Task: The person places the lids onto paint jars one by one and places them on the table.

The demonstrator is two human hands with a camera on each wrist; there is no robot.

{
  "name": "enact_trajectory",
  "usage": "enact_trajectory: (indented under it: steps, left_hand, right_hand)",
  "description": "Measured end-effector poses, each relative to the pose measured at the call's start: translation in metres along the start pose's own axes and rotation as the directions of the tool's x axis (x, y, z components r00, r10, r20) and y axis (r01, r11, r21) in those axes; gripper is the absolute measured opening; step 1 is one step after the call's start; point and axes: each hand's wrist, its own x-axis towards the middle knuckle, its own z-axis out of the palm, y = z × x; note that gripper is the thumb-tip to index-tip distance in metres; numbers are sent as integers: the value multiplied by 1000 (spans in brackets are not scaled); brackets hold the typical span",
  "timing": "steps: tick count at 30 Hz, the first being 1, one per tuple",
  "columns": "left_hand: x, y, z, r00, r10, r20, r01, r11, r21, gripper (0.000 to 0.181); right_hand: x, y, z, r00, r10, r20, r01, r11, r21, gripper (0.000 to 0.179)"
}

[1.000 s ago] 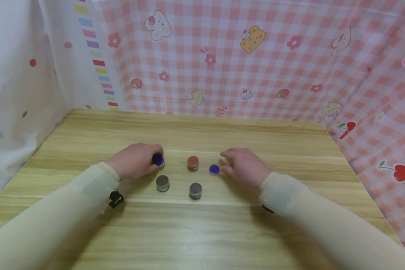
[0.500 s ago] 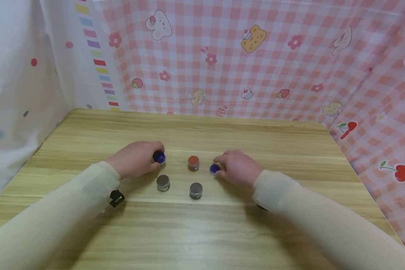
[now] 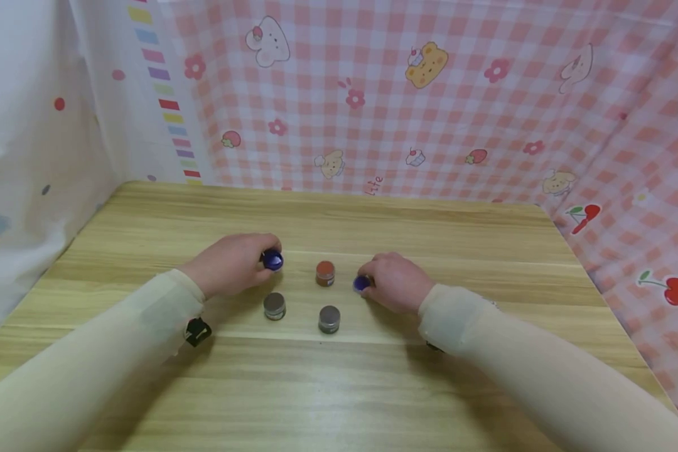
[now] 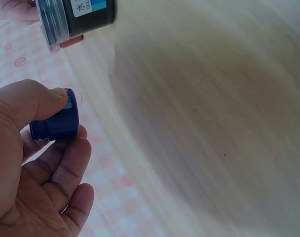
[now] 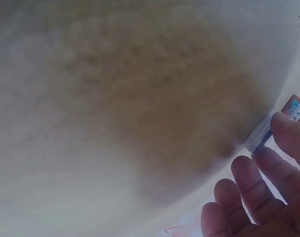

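In the head view, my left hand (image 3: 228, 265) grips a small uncapped jar of dark blue paint (image 3: 273, 260) between thumb and fingers, left of the middle. The left wrist view shows the jar's blue side (image 4: 63, 122) with the thumb over its label. Over on the right, my right hand (image 3: 398, 282) pinches a low clear lid (image 3: 362, 284) with blue on its inner face. That lid's rim (image 5: 260, 133) shows between thumb and index finger in the right wrist view, while the other fingers extend beside it.
An orange-red jar (image 3: 325, 274) stands between the hands. Two dark grey jars with clear lids, a left one (image 3: 274, 306) and a right one (image 3: 329, 319), stand nearer the front of the wooden table (image 3: 316, 389). Patterned cloth (image 3: 367, 125) hangs behind.
My right hand has moved left and now pinches the blue-stained lid. The left hand has shifted slightly right and away from me with the blue paint jar, whose mouth shows more.
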Motion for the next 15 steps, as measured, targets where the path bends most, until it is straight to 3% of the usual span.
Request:
enact_trajectory:
  steps: [15]
  left_hand:
    - [-3, 6, 1, 1000, 15, -24, -17, 998, -64, 29]
  right_hand:
    - [-3, 3, -8, 997, 22, -79, -19, 999, 44, 31]
